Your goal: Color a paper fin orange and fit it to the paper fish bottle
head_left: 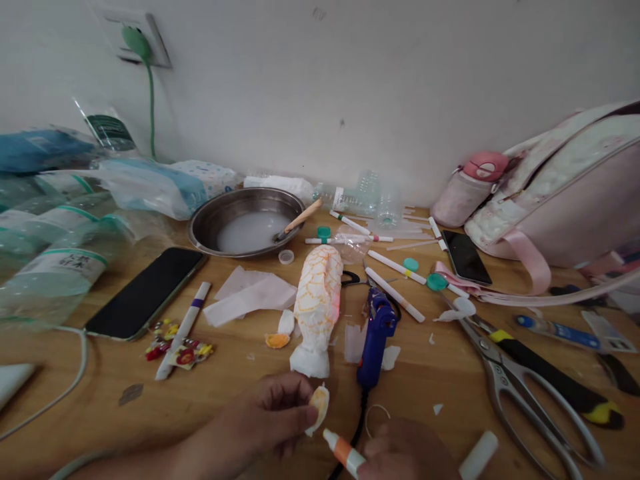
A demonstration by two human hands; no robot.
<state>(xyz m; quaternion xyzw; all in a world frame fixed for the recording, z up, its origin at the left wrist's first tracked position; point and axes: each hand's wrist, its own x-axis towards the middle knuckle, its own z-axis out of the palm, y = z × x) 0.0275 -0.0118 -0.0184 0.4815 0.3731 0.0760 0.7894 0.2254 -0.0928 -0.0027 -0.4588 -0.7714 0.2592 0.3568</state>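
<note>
A small leaf-shaped piece [319, 408] is low in the middle of my view, above the tabletop [200, 433], its face partly yellow-orange and its edges pale. My left hand [280, 413] pinches it between thumb and fingers. My right hand [405, 450], blurred, is curled around an orange-banded marker [345, 453], whose pale tip is just beside the piece; I cannot tell whether they touch. Just beyond lies a white fish-shaped body [318, 293], tail towards me. Orange scale lines cover much of it, with a pink blush along its right side, while the tail is plain white. To its left lie an orange piece [277, 341] and a white piece [287, 323]. The colouring looks well along to me: the scales are drawn and one loose piece is filled, while the held piece seems partly done and the white one bare. A blue glue gun [375, 340] lies right of the body, large scissors [500, 373] farther right, and a metal bowl [195, 233] of cloudy liquid behind.
</note>
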